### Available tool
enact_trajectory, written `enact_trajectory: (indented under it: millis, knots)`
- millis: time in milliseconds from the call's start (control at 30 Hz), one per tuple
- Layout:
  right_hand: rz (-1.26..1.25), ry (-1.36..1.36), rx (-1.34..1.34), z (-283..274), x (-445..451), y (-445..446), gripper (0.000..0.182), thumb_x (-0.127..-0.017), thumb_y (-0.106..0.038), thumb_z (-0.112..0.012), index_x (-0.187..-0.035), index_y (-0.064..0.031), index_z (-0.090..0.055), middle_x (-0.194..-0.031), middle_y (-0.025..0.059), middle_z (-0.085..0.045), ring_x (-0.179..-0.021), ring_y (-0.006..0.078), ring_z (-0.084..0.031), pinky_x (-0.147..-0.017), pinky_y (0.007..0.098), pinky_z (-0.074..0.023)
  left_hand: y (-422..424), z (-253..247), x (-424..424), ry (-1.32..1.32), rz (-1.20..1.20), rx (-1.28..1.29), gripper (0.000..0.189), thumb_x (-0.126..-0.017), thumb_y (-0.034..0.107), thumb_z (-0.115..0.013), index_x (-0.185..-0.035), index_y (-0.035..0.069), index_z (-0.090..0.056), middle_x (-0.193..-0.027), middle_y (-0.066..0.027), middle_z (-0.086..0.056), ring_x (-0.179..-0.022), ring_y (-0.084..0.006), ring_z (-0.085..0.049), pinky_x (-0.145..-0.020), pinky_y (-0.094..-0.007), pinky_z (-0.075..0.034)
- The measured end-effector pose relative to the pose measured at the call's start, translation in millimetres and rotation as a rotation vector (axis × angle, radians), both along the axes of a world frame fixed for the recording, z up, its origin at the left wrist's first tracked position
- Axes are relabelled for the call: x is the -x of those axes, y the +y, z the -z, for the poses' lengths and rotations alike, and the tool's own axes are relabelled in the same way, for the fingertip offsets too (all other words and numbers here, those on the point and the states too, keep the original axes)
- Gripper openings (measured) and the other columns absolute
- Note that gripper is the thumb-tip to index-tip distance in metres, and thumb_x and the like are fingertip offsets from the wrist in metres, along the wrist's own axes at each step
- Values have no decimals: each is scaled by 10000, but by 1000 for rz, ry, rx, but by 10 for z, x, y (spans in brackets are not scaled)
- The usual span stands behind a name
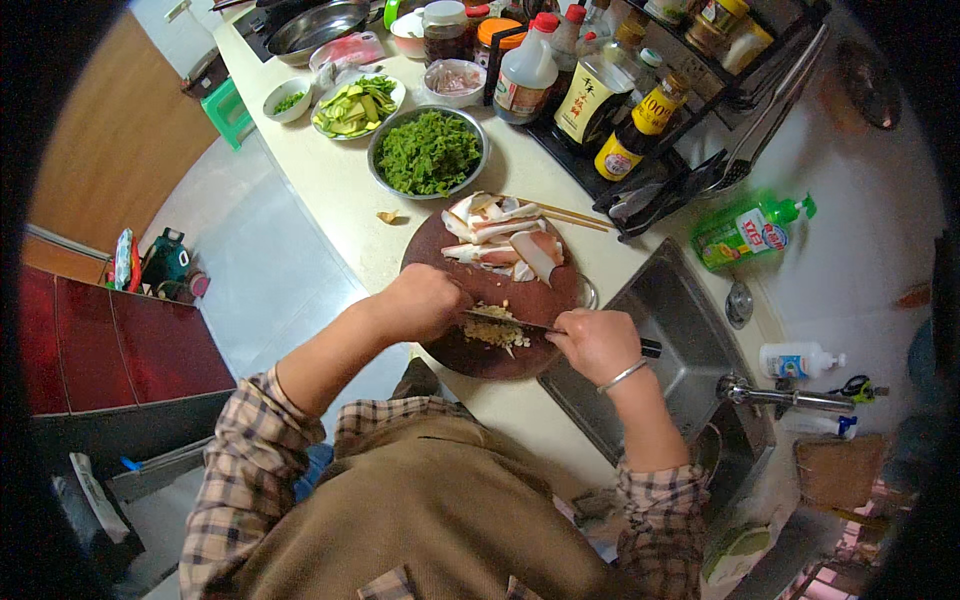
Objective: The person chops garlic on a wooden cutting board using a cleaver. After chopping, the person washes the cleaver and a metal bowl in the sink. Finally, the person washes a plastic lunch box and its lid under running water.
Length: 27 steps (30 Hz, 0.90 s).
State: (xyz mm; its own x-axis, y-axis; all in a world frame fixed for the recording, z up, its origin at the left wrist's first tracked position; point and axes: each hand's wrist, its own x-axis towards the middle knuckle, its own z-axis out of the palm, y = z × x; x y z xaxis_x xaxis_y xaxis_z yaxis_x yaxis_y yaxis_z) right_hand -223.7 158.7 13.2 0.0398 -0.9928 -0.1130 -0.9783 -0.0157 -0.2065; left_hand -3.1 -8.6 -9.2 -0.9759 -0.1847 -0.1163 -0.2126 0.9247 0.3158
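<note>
On a round dark cutting board [540, 292] lies a heap of minced garlic [495, 330], with a kitchen knife [517, 322] across it, seen nearly edge-on. My right hand [600, 343] grips the knife by its handle end, the black handle showing past the fingers. My left hand [429, 301] is closed at the blade's other end; its fingertips are hidden, so its hold is unclear. Sliced fatty meat [502, 236] is piled on the board's far part, with a pair of wooden chopsticks [574, 216] beside it.
Beyond the board stand a steel bowl of chopped greens [427, 152], a plate of sliced green vegetables [358, 107] and a small bowl of chopped greens [288, 100]. Bottles [592, 97] fill a black rack at the back right. A steel sink [667, 337] adjoins the board's right side.
</note>
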Motion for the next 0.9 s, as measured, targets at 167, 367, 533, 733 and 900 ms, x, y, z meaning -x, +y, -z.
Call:
enact_trajectory:
  millis: [167, 367, 533, 733, 900]
  knots:
    - [-12, 137, -31, -348, -290, -81, 196, -781, -255, -638, -706, -74, -622, -717, 101, -626, -674, 285, -633, -590, 403, -498, -50, 47, -181, 279, -9, -211, 117, -738, 193, -594, -742, 78, -615, -746, -146, -630, -699, -337, -617, -609, -432, -498]
    - [29, 45, -38, -73, -119, 48, 216, -783, -267, -633, -690, -72, -628, -702, 105, -628, -673, 284, -633, -587, 404, -495, 66, -148, 23, -166, 2, 40, 104, -733, 176, -590, -771, 86, -626, -734, -140, -623, -748, -322, -623, -651, -425, -504]
    - [58, 89, -79, -156, -269, 36, 234, -785, -288, -634, -687, -76, -628, -708, 98, -631, -670, 290, -629, -594, 410, -491, 17, -53, -130, 45, 14, -34, 126, -738, 182, -590, -790, 77, -635, -730, -148, -621, -737, -335, -619, -647, -425, -506]
    - [52, 37, -3, -91, -152, 32, 220, -774, -282, -633, -722, -69, -650, -716, 114, -603, -677, 295, -636, -602, 416, -508, -34, 43, -45, -66, 32, 24, 139, -744, 207, -608, -772, 75, -639, -729, -160, -625, -692, -352, -609, -617, -439, -497]
    - [61, 82, 21, -467, -367, 109, 199, -780, -258, -627, -720, -70, -652, -722, 123, -598, -665, 297, -637, -585, 407, -511, -57, -138, -94, 156, 39, -90, 159, -744, 235, -613, -718, 80, -635, -682, -164, -614, -662, -354, -604, -598, -442, -491]
